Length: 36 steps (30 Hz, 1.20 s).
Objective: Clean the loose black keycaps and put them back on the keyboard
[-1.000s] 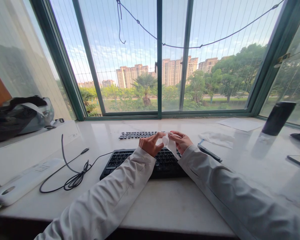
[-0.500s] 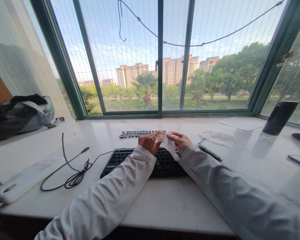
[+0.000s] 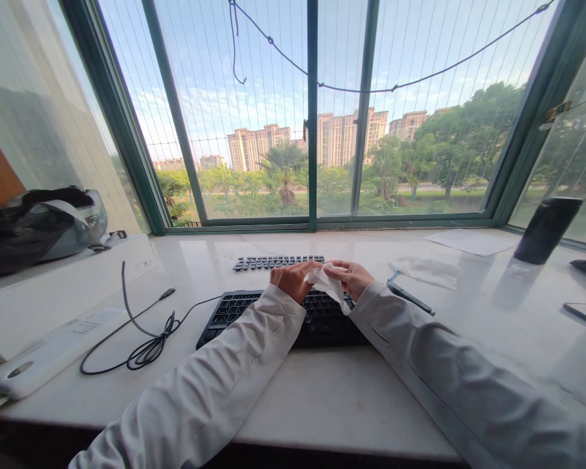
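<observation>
Both my hands meet above a black keyboard (image 3: 234, 309), with a thin white tissue (image 3: 328, 284) between them. My left hand (image 3: 293, 280) has its fingers closed on the tissue's left side. On the other side my right hand (image 3: 354, 279) pinches it, and a loose end hangs down over the keys. What the fingertips cover, if anything, I cannot make out. Behind the hands, loose keycaps (image 3: 263, 262) lie in rows on the white surface. The forearms hide part of the keyboard.
A coiled black cable (image 3: 150, 348) and a white power strip (image 3: 53, 358) lie left. To the right are a slim dark tool (image 3: 410, 298), a crumpled clear wrapper (image 3: 427, 270), a paper sheet (image 3: 471, 242) and a black cylinder (image 3: 547, 231). A dark bag (image 3: 38, 225) rests on a white box (image 3: 68, 293).
The tissue has bunched up more between my fingers, and my fingertips have shifted slightly. The keyboard and the things around it stay where they were.
</observation>
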Each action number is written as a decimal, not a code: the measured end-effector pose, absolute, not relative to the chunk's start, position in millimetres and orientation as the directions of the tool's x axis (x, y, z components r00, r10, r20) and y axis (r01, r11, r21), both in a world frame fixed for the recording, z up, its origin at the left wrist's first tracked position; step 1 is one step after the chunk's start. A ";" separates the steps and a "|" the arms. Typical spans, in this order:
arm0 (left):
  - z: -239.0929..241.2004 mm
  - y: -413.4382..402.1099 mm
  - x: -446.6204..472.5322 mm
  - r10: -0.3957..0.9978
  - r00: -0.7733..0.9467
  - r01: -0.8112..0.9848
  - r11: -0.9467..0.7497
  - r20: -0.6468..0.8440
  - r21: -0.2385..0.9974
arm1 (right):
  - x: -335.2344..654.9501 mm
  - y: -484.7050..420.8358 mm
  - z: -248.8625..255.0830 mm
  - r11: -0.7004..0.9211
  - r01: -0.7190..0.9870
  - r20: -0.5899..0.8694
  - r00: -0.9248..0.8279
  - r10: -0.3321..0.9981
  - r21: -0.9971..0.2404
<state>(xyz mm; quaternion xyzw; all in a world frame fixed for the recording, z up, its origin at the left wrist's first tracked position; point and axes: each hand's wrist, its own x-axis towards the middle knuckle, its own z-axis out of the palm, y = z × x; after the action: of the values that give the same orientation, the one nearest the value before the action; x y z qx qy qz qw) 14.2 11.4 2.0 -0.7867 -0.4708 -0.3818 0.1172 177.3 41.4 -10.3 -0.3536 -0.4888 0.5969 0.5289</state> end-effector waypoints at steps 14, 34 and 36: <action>-3.8 19.1 12.6 0.616 0.284 0.802 -0.572 0.734 0.170 | 185.7 42.4 -12.7 0.082 -0.145 0.101 -0.129 0.987 -0.986; 4.0 19.0 17.0 0.761 0.125 0.780 -0.472 0.636 0.411 | 180.2 39.2 -8.2 0.038 -0.283 0.076 -0.125 0.989 -0.958; 4.1 19.3 17.6 0.760 0.113 0.775 -0.471 0.640 0.422 | 180.3 39.8 -7.9 0.026 -0.319 0.070 -0.128 0.989 -0.947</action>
<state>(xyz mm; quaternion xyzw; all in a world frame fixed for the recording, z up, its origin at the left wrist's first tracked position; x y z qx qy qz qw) 17.6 19.3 4.1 -0.7459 -0.5143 -0.4232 0.0087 180.3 39.8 -7.9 -0.3653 -0.4584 0.5948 0.5501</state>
